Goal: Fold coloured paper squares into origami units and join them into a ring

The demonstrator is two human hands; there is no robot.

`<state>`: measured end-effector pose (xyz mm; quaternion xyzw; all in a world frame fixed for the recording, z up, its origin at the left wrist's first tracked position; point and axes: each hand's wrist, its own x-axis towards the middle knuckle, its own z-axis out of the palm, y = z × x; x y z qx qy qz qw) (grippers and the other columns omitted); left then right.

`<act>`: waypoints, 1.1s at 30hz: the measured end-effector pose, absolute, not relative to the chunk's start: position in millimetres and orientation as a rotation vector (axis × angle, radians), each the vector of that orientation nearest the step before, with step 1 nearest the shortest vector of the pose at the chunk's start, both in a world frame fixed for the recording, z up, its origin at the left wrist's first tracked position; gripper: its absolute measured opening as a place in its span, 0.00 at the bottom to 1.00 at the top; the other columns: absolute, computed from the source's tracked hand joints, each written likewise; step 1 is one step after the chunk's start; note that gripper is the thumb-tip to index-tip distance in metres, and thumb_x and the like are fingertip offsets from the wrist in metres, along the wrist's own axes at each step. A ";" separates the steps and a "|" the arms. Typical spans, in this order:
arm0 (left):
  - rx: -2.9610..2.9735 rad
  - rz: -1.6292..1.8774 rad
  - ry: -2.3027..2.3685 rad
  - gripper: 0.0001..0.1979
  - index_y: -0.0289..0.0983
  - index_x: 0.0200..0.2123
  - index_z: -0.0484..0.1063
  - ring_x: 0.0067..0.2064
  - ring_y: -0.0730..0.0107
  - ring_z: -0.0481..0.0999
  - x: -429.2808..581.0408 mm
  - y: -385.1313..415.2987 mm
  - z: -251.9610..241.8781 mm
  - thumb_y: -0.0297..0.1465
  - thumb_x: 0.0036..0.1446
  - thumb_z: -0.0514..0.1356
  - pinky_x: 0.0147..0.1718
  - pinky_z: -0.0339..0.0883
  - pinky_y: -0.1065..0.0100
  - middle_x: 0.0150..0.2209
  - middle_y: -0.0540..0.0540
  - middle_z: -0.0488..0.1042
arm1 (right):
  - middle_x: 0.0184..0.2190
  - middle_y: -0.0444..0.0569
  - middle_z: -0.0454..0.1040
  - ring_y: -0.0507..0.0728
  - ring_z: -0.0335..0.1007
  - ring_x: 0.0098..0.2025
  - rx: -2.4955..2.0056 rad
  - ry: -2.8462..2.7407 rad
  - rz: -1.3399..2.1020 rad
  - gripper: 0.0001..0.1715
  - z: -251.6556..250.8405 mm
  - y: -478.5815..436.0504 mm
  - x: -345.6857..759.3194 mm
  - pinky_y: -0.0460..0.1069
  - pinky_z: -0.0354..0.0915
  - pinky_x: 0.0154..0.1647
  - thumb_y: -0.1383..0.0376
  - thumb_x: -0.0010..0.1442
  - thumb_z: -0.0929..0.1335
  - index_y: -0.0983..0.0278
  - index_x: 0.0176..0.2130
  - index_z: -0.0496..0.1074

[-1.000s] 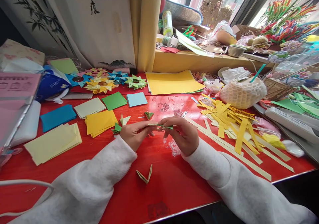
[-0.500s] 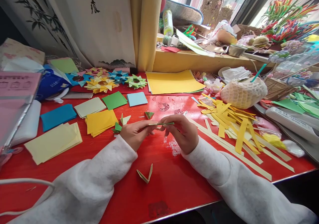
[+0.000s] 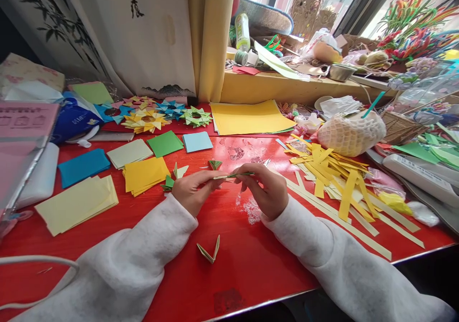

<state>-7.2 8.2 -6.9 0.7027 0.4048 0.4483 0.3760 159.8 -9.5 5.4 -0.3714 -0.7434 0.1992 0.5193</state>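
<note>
Both hands are drawn in close to each other over the red surface (image 3: 265, 269), fingers curled and thumbs pressed against the fingertips. The left hand (image 3: 191, 190) pinches the left end of a thin folded paper piece (image 3: 236, 174), green and cream, seen nearly edge-on; the right hand (image 3: 266, 190) pinches its right part between thumb and fingers. The piece lies level in the gap between the two hands, bridging them, raised off the surface. How the folds meet at the fingertips is too small to tell

Just beyond the hands sits a small green folded unit (image 3: 215, 165). A cream V-shaped piece (image 3: 216, 249) rests nearer the person, between the forearms. Left of the left hand lie a yellow paper stack (image 3: 145, 176) and, closer, a green-and-cream folded model (image 3: 181, 171); yellow strips (image 3: 347, 195) spread out right of the right hand
</note>
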 end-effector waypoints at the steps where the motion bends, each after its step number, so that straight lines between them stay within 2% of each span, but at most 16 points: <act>1: 1.812 1.148 1.025 0.10 0.38 0.35 0.72 0.31 0.71 0.74 -7.2 8.3 -6.8 0.33 0.50 0.56 0.31 0.69 0.71 0.32 0.47 0.75 | 0.27 0.44 0.68 0.48 0.65 0.24 -0.880 -1.803 0.464 0.11 6.0 -9.1 160.4 0.44 0.66 0.22 0.75 0.54 0.60 0.62 0.36 0.65; 12: 1.903 1.185 0.980 0.09 0.38 0.36 0.72 0.36 0.70 0.73 -7.4 9.3 -8.0 0.30 0.50 0.55 0.37 0.68 0.69 0.35 0.46 0.74 | 0.31 0.47 0.65 0.48 0.65 0.27 -0.796 -1.805 0.447 0.12 6.9 -10.0 158.8 0.43 0.68 0.19 0.72 0.55 0.59 0.61 0.36 0.67; 15: 1.930 1.180 0.984 0.10 0.38 0.36 0.72 0.35 0.70 0.73 -7.3 8.4 -8.0 0.30 0.51 0.55 0.35 0.69 0.70 0.35 0.46 0.74 | 0.31 0.47 0.65 0.49 0.66 0.27 -0.810 -1.776 0.463 0.12 5.5 -10.4 157.9 0.44 0.68 0.20 0.72 0.55 0.59 0.61 0.36 0.67; 17: 1.903 1.183 1.018 0.10 0.38 0.36 0.71 0.31 0.72 0.73 -5.8 7.1 -6.3 0.32 0.50 0.55 0.31 0.69 0.71 0.34 0.46 0.74 | 0.30 0.46 0.65 0.48 0.66 0.27 -0.834 -1.735 0.486 0.10 4.6 -9.7 157.3 0.44 0.67 0.20 0.72 0.55 0.60 0.61 0.35 0.67; 21: 1.801 1.177 1.080 0.11 0.37 0.34 0.71 0.19 0.78 0.68 -1.9 4.2 -0.4 0.35 0.48 0.56 0.20 0.66 0.75 0.27 0.49 0.74 | 0.24 0.43 0.66 0.47 0.65 0.22 -0.973 -1.624 0.589 0.06 2.7 -6.4 156.8 0.44 0.65 0.20 0.68 0.55 0.61 0.62 0.35 0.65; 24: 1.779 1.127 1.151 0.10 0.38 0.30 0.72 0.16 0.80 0.64 -1.6 3.6 1.7 0.37 0.47 0.57 0.15 0.59 0.78 0.20 0.53 0.71 | 0.20 0.40 0.65 0.46 0.62 0.18 -1.075 -1.596 0.674 0.05 0.8 -4.3 156.9 0.43 0.62 0.18 0.64 0.55 0.62 0.62 0.34 0.64; 29: 1.763 1.089 1.275 0.12 0.38 0.28 0.74 0.13 0.81 0.56 -4.5 3.6 0.2 0.40 0.48 0.55 0.12 0.52 0.76 0.12 0.55 0.63 | 0.19 0.40 0.65 0.45 0.60 0.16 -1.120 -1.594 0.782 0.07 -2.5 -4.9 154.9 0.42 0.58 0.16 0.62 0.55 0.61 0.64 0.30 0.62; 31: 1.817 1.055 1.289 0.13 0.39 0.26 0.74 0.13 0.80 0.55 -4.8 3.1 -0.2 0.40 0.48 0.54 0.12 0.51 0.76 0.10 0.55 0.58 | 0.19 0.40 0.65 0.45 0.60 0.15 -1.107 -1.571 0.837 0.08 -4.1 -6.3 152.8 0.42 0.56 0.15 0.61 0.55 0.61 0.64 0.30 0.61; 33: 1.883 1.039 1.288 0.14 0.39 0.25 0.74 0.14 0.80 0.55 -4.4 2.7 -0.8 0.40 0.49 0.54 0.12 0.50 0.76 0.10 0.55 0.57 | 0.19 0.40 0.65 0.45 0.59 0.14 -1.098 -1.543 0.887 0.08 -5.6 -7.8 150.3 0.42 0.56 0.14 0.61 0.55 0.61 0.64 0.30 0.60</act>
